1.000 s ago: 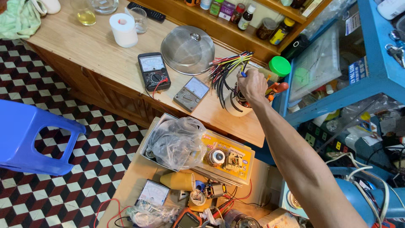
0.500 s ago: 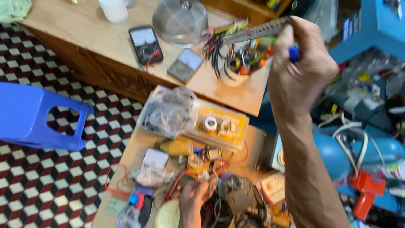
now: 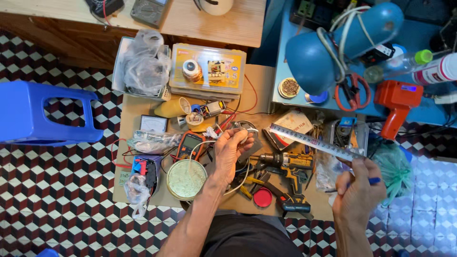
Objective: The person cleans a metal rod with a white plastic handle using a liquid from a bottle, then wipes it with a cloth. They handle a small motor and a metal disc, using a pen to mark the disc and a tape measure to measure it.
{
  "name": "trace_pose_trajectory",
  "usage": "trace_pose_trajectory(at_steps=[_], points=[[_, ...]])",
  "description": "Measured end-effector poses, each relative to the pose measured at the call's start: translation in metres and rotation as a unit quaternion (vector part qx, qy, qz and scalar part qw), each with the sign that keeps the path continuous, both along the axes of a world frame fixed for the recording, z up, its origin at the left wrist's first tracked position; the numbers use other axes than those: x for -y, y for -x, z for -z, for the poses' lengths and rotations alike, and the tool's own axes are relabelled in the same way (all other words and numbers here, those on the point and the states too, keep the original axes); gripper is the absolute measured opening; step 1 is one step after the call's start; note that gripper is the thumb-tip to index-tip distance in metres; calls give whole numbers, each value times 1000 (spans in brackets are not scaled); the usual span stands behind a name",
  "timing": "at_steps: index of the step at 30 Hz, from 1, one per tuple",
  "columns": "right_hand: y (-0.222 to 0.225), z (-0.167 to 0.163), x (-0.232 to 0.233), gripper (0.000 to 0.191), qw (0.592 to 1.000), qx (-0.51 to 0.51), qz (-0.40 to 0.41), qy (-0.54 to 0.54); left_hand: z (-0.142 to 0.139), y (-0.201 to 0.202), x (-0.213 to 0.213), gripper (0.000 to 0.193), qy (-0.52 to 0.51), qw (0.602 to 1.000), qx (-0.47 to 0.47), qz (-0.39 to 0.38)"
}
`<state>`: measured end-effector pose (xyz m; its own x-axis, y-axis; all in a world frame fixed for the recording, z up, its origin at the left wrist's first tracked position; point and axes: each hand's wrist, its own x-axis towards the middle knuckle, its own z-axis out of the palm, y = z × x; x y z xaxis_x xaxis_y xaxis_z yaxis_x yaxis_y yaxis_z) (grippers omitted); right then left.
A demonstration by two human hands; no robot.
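Brought down from the far cup of wires, right hand now gripping steel ruler and blue pen over cluttered bench, left hand pinching white wire; measuring seemingly not yet begun.

Low cardboard-topped table — cordless drill, orange multimeter, round tin, red lid

drill between hands (stool far left)

One head camera looks straight down from above. It sits fairly near the cluttered low table. Both hands show.
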<state>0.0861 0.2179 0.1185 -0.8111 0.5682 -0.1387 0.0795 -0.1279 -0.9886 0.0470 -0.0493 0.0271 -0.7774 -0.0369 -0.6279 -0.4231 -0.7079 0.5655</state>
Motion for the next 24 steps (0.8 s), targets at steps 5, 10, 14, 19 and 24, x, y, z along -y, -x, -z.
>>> trace_pose_trajectory(at_steps=[5, 10, 14, 19, 24], points=[[16, 50, -55, 9, 993, 74, -11, 92, 0, 5, -35, 24, -37, 999, -22, 32], [21, 60, -68, 11, 991, 92, -34, 88, -10, 21, -54, 25, 2, 999, -10, 46], [23, 59, -74, 11, 988, 108, -25, 104, -8, 22, -63, 25, 25, 998, 9, 54], [26, 63, -78, 11, 985, 120, -38, 121, 5, 21, -74, 27, 23, 999, -6, 42], [22, 68, -79, 11, 981, 126, -42, 144, 8, 15, -75, 30, 18, 999, 6, 28]])
